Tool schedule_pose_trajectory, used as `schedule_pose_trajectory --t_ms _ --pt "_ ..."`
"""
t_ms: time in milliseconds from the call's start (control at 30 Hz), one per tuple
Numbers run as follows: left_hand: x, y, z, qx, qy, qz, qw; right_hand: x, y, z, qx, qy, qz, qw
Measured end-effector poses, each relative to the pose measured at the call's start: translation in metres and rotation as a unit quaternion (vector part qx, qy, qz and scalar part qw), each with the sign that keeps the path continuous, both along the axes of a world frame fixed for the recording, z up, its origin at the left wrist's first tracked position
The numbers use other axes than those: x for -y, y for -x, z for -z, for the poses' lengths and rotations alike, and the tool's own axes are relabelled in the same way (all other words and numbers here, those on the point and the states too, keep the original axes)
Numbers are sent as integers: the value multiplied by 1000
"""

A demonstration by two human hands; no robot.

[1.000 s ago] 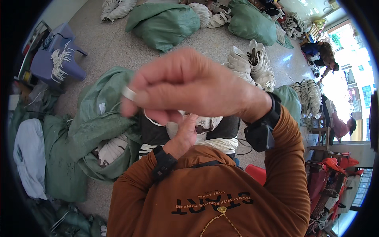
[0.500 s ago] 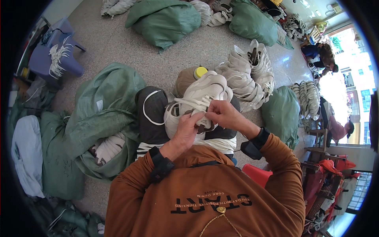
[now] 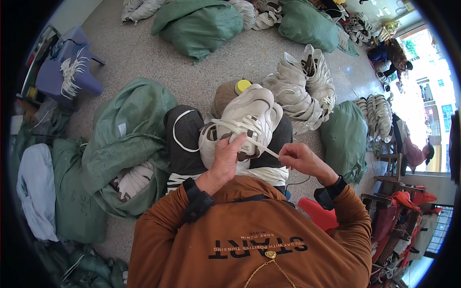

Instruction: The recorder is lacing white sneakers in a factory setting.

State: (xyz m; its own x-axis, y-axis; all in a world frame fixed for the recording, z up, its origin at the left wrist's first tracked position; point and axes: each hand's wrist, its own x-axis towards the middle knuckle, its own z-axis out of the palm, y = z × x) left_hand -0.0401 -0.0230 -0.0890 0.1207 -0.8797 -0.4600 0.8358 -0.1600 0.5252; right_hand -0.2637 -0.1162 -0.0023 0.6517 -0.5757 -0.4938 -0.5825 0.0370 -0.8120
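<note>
A cream sneaker [image 3: 252,108] with brown trim rests across my lap, its toe pointing away from me, beside a second pale shoe partly hidden behind it. My left hand [image 3: 224,159] grips the sneaker near its tongue, thumb on top. From the upper's eyelets a flat white shoelace [image 3: 265,148] runs taut to the right. My right hand [image 3: 303,160] pinches that lace, held off the shoe. Another white lace [image 3: 177,128] lies looped on my left thigh, and a bundle of white laces [image 3: 270,176] lies across my lap.
Stacked cream sneakers [image 3: 300,96] stand ahead to the right. An open green sack [image 3: 129,110] with shoes inside is on my left, and another green sack [image 3: 343,139] on my right. A yellow-lidded container [image 3: 243,86] sits beyond my knees. White laces hang on a purple chair [image 3: 62,79].
My right hand has moved away from the sneaker to the right, drawing the shoelace out straight. My left hand stays on the shoe.
</note>
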Motion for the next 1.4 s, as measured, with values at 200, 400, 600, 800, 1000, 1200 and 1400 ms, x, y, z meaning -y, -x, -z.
schedule_pose_trajectory --t_ms 200,400,600,800,1000,1200,1400 --pt "2 -1 -6 -20 -1 4 1000 31 -11 -13 35 202 -75 976" --pt "9 -5 0 -64 -42 1 997 56 -69 5 179 95 -12 979" --pt "17 0 -2 -44 -73 24 996 44 -82 41 187 113 15 976" --pt "14 1 -5 -17 -87 17 996 37 -89 38 145 195 -18 970" --pt "12 3 1 5 -55 16 998 59 -102 20 157 343 -228 898" --pt "10 0 -6 13 -68 13 998 65 -123 5 108 254 -240 931" --pt "9 -4 -4 -2 -79 24 997 61 -122 9 112 301 -255 912"
